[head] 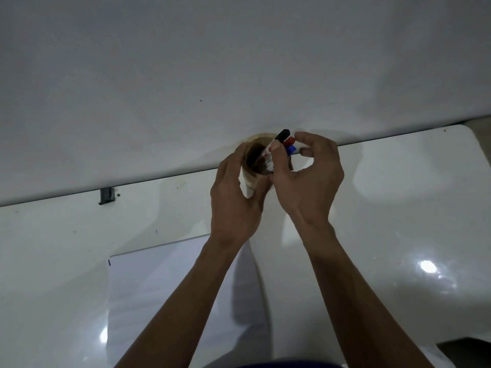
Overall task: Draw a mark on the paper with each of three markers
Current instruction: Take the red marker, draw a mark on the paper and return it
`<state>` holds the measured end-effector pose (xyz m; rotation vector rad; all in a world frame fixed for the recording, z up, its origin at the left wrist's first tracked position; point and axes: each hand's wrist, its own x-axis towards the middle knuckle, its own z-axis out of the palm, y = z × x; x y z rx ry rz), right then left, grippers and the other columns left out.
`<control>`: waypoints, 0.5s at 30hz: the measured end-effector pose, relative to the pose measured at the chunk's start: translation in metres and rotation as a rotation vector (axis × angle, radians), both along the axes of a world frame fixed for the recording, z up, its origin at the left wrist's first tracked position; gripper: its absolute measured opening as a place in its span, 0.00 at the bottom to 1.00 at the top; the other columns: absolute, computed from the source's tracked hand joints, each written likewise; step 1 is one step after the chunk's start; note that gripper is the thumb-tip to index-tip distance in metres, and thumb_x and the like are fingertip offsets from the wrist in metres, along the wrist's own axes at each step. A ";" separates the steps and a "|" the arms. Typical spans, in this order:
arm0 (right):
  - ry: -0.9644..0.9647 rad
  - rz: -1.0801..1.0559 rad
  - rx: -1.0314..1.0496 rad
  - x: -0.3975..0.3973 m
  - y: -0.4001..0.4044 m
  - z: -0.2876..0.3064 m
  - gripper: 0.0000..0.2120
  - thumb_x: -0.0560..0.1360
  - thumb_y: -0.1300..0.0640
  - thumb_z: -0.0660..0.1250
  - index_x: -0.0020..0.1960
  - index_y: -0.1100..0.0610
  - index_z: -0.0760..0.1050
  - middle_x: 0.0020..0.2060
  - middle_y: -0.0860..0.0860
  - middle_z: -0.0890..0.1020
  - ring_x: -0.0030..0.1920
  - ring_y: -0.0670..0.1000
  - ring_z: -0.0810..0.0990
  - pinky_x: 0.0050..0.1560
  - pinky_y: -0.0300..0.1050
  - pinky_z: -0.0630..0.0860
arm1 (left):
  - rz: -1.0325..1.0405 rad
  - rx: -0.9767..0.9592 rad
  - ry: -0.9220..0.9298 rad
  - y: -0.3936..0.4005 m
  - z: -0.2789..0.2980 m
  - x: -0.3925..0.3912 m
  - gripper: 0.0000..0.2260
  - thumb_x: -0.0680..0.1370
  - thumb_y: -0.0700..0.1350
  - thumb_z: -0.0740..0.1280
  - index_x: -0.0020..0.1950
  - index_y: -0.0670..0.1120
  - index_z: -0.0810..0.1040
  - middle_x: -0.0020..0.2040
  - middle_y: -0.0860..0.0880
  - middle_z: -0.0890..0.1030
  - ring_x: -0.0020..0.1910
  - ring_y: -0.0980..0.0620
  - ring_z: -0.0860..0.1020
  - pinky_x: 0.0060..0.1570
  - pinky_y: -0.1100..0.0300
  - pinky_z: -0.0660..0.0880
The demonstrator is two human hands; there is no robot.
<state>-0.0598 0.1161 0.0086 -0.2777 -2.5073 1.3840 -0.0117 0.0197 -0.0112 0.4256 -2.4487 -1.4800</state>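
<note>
A tan cylindrical holder (253, 152) stands at the far edge of the white table, against the wall. Three markers stick out of it: one with a black cap (282, 134), one with a red cap (290, 140), one with a blue cap (291, 149). My left hand (233, 197) is wrapped around the holder's left side. My right hand (305, 181) pinches the black-capped marker between thumb and forefinger at the holder's mouth. A white sheet of paper (159, 282) lies on the table in front of me, partly under my forearms.
The glossy white table (398, 208) ends at a white wall (239, 62) just behind the holder. A small dark clip (107, 196) sits at the table's far edge on the left. A dark gap (467, 351) shows at the lower right corner.
</note>
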 end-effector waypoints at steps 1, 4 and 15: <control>-0.002 -0.014 0.010 -0.001 -0.001 -0.001 0.16 0.73 0.51 0.77 0.56 0.58 0.81 0.53 0.52 0.84 0.50 0.48 0.81 0.48 0.21 0.67 | 0.001 0.002 -0.001 0.000 0.000 0.000 0.29 0.75 0.44 0.75 0.73 0.47 0.70 0.64 0.56 0.75 0.64 0.56 0.74 0.62 0.46 0.78; 0.001 -0.045 0.002 -0.002 -0.004 0.000 0.12 0.74 0.53 0.77 0.53 0.59 0.83 0.50 0.53 0.85 0.48 0.46 0.80 0.49 0.22 0.66 | 0.004 -0.008 0.004 0.000 -0.001 -0.001 0.28 0.75 0.45 0.75 0.73 0.47 0.70 0.63 0.59 0.73 0.63 0.60 0.73 0.62 0.46 0.79; 0.091 -0.074 -0.086 0.001 -0.005 0.017 0.08 0.75 0.54 0.75 0.47 0.59 0.84 0.44 0.52 0.86 0.44 0.49 0.83 0.49 0.21 0.70 | 0.010 -0.021 0.037 0.002 -0.001 -0.001 0.27 0.75 0.45 0.75 0.72 0.46 0.71 0.63 0.58 0.73 0.61 0.64 0.72 0.60 0.48 0.79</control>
